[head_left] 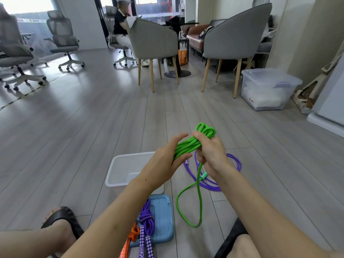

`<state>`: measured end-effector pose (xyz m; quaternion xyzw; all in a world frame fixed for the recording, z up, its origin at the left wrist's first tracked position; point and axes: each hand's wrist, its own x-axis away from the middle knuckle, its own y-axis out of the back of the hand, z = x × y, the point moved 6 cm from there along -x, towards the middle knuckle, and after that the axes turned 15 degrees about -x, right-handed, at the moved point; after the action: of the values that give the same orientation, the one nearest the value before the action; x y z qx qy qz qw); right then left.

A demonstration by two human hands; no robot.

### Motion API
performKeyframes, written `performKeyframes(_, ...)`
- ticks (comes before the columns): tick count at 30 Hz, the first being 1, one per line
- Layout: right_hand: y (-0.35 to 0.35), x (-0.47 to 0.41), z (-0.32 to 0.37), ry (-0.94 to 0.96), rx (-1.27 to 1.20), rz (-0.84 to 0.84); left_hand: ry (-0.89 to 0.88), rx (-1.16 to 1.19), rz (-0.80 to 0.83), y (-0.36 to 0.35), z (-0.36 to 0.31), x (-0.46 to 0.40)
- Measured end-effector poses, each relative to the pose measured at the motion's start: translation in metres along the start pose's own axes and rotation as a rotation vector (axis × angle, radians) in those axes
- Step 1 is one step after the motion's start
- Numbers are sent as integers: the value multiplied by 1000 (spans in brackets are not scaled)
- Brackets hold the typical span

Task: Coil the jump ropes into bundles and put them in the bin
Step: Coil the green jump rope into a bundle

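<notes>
Above the floor (93,127), at the centre of the view, both hands work 1 bright green braided jump rope (188,146), folded into a bundle of several loops. The right hand (209,151) is clenched around the bundle, loop ends poking out past its thumb at 12 o'clock. The left hand (167,161) has its fingers nearly straight, laid against the bundle's lower end. A loose green tail hangs toward 6 o'clock, curling into 1 loop on the boards. At 3 o'clock from the white bin (119,172) lies 1 uncoiled purple rope (233,162). At 6 o'clock, 1 coiled purple bundle (147,218) and 1 orange bundle (133,233) rest on the blue lid (163,220).
</notes>
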<state>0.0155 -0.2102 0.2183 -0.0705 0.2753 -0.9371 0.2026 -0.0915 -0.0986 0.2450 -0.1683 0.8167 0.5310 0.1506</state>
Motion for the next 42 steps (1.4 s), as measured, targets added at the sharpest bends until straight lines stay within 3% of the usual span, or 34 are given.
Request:
performKeyframes(9,-1,2,10,63,67,-50,-39,-197,-33,4,0,-11)
performKeyframes(13,1,0,7,59,78,-62,34,-271,173,-1,5,-20)
performKeyframes(17,1,0,-4,66,174,-35,119,-171,374,-7,17,-18)
performKeyframes(19,-2,0,-4,56,182,36,149,-67,374,-5,20,-16)
performKeyframes(22,-10,2,0,-11,103,307,283,233,322,2,31,-15)
performKeyframes(25,-2,4,-7,-153,176,506,342,388,294,13,38,-14)
performKeyframes(29,23,0,-24,-272,279,579,333,481,305,20,35,-13)
performKeyframes(32,35,-4,-29,-383,304,625,267,510,413,17,23,-10)
performKeyframes(35,52,-13,-24,-432,471,633,176,429,659,4,8,2)
performKeyframes(38,66,-17,-15,-407,809,662,41,167,917,-15,-3,20)
performKeyframes(40,66,-19,-11,-373,958,644,-48,-15,981,-34,-6,29)
performKeyframes(42,55,-18,-10,-277,1067,602,-117,-245,948,-55,-1,34)
